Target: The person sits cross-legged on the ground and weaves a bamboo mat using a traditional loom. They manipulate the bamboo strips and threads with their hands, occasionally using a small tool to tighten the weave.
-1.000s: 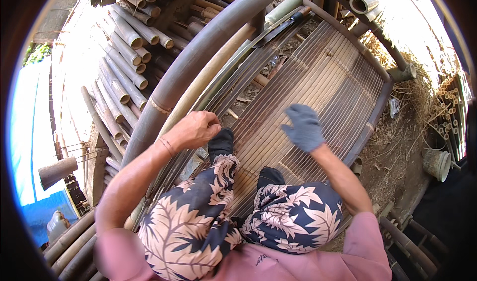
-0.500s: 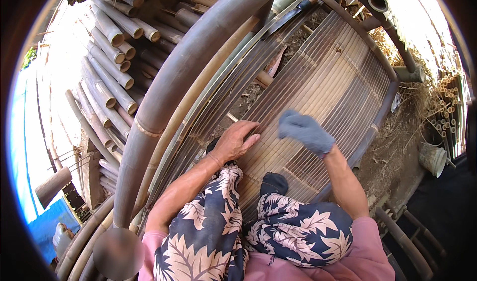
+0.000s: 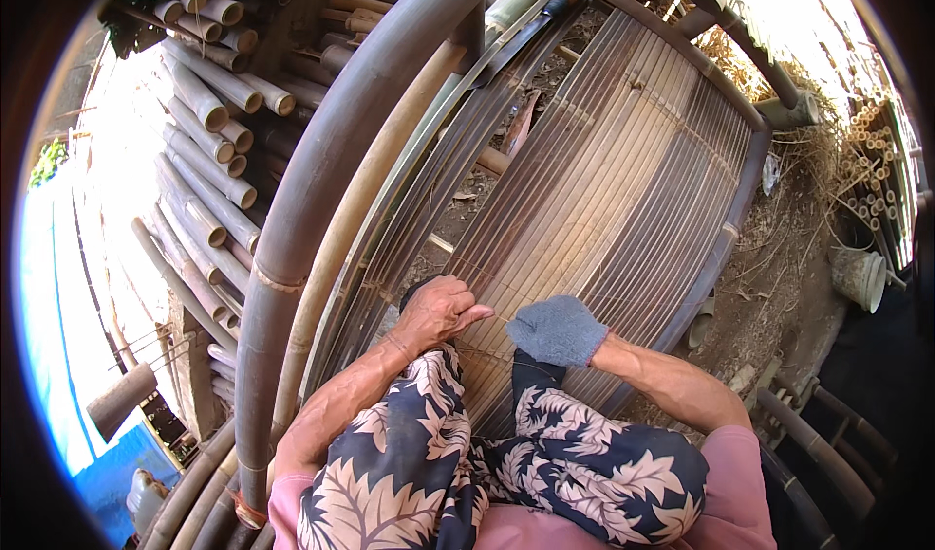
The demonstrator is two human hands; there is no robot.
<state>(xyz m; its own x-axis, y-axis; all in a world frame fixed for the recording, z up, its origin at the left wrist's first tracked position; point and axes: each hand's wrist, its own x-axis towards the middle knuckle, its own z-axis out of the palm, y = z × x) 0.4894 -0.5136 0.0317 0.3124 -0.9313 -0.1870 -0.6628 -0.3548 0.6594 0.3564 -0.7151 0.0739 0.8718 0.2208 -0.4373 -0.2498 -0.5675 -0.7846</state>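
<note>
My bare left hand (image 3: 435,314) is closed above the left edge of the bamboo slat panel (image 3: 594,175), near my foot. Its fingers curl in and the thumb points right. My right hand (image 3: 557,331), in a grey knit glove, is closed a short gap away over the slats. A faint thin strand seems to run near the hands, but what either one pinches is too small to make out. Thin cord lines cross the slats. Left of the panel lies a bundle of loose dark bamboo strips (image 3: 429,200), with a gap between them.
A long-bladed knife (image 3: 526,39) rests on the strips at the far end. A thick curved bamboo pole (image 3: 321,151) rises on my left, with stacked bamboo poles (image 3: 219,146) beyond. A pale bucket (image 3: 857,275) stands on the dirt at right.
My gloved right hand has come nearer and leftward, toward my left hand. My left hand has drawn back slightly, and its fingers have curled in. The view has shifted a little.
</note>
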